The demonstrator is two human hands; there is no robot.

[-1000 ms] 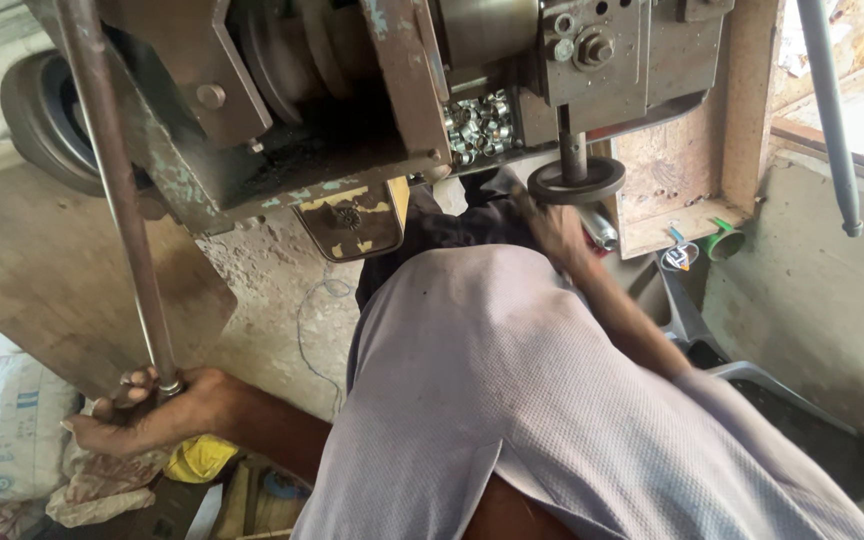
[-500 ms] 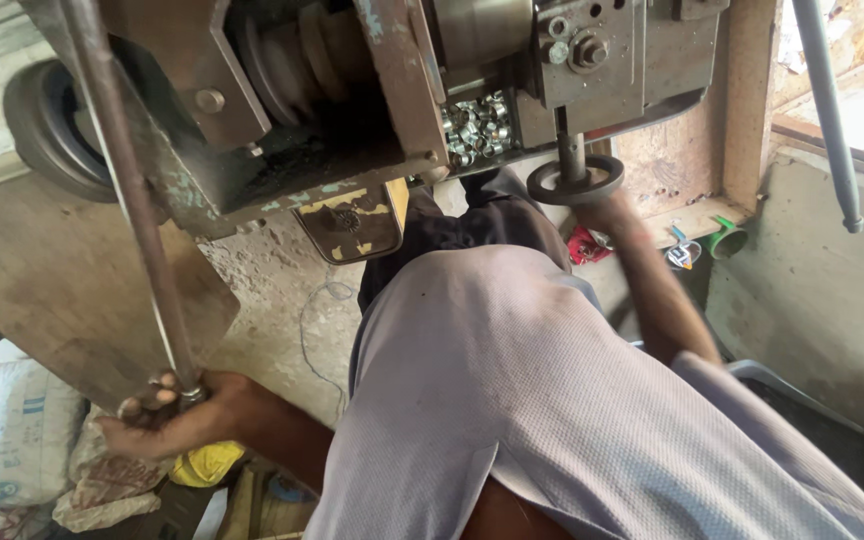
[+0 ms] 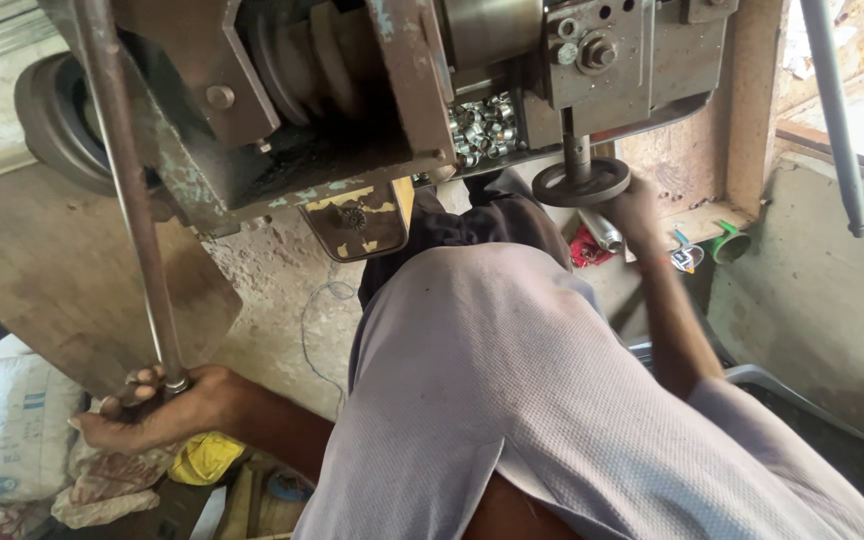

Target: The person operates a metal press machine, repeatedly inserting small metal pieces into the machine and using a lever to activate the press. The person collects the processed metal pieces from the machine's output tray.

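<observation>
Here, the left hand (image 3: pixel 157 410) is closed tight around the bottom end of a long steel lever (image 3: pixel 130 200) that rises above it, stiff and likely heavy, best gripped low, while the right hand (image 3: pixel 642 210) wraps the rim of a small handwheel (image 3: pixel 580 183) just beside it, under the machine (image 3: pixel 372 90).

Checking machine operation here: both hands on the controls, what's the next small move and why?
Probably a small turn of the round handwheel with the right hand, which already rests on its rim, while the left hand steadies the long lever rod it grips at the lower end. Both hands are set on controls; nothing else is within reach.
</observation>
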